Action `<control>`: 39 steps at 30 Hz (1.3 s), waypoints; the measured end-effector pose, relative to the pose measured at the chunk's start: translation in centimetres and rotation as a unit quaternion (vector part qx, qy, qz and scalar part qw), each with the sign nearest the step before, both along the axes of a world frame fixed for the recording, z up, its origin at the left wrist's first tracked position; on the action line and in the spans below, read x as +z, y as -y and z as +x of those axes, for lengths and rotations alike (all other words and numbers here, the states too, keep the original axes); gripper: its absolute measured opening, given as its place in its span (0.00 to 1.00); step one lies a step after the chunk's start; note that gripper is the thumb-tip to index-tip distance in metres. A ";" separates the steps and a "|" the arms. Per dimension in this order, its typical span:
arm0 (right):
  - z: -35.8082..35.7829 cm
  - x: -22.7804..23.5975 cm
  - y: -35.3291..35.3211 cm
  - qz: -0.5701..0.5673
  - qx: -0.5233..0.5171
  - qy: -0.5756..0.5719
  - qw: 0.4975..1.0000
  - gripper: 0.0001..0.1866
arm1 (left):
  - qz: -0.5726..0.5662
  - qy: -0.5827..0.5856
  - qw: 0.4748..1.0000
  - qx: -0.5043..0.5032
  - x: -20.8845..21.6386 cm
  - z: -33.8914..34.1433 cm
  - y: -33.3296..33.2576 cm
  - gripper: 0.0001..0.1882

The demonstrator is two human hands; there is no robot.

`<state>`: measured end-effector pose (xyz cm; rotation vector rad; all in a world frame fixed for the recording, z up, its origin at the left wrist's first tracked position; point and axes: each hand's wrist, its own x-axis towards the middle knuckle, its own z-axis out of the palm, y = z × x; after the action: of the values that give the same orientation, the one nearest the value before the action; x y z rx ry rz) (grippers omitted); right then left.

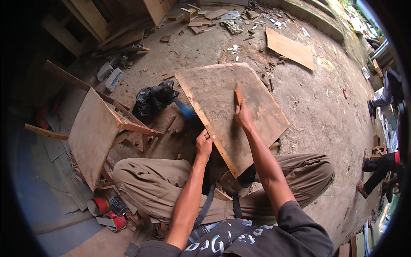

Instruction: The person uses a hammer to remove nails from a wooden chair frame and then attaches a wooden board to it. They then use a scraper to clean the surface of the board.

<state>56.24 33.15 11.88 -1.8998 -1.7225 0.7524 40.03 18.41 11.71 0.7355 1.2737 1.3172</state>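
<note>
A square wooden board (222,103) with a dusty, stained face lies tilted in front of my crossed legs. My left hand (204,144) is closed on its near left edge, thumb by the rim. Over the board's middle, my right hand (244,115) grips a short orange-brown brush-like piece (238,93) that points away from me against the face. Its exact kind is hard to make out. Beyond the left edge of the board sit a black plastic bag (154,99) and a blue object (185,109), partly hidden.
A wooden stool-like frame (92,137) tips over at left, near several red cans (115,220). Concrete chunks (114,79) and wood scraps (199,23) litter the ground. A thin panel (290,48) lies far right. People's legs (379,173) show at the right rim.
</note>
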 end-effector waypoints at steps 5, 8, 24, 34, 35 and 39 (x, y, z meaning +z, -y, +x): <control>-2.9 1.1 1.5 0.149 0.249 -0.102 0.952 0.27 | 0.019 0.022 1.000 -0.002 1.3 0.2 -0.1 0.20; -1.7 -0.4 -0.8 0.151 0.184 -0.042 0.970 0.26 | 0.024 0.015 1.000 -0.009 1.8 0.3 0.3 0.21; 1.8 -3.6 -10.1 -0.056 -0.066 -0.034 0.996 0.24 | -0.006 -0.032 0.997 -0.064 3.3 -0.7 0.3 0.17; 1.2 -3.2 -12.9 0.031 0.046 -0.071 0.996 0.28 | -0.007 -0.002 0.998 -0.060 3.6 -1.0 0.7 0.21; 1.3 -3.9 -12.8 0.102 0.107 -0.065 0.987 0.28 | -0.005 -0.001 0.998 -0.061 3.6 -1.1 0.7 0.22; 1.5 -4.2 -13.2 0.006 0.017 -0.024 1.000 0.29 | -0.015 0.002 0.998 -0.064 3.1 -1.4 0.6 0.23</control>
<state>57.74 46.32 7.64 -1.8335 -1.7299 0.7914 38.58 17.77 14.85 0.7806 1.2205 1.1942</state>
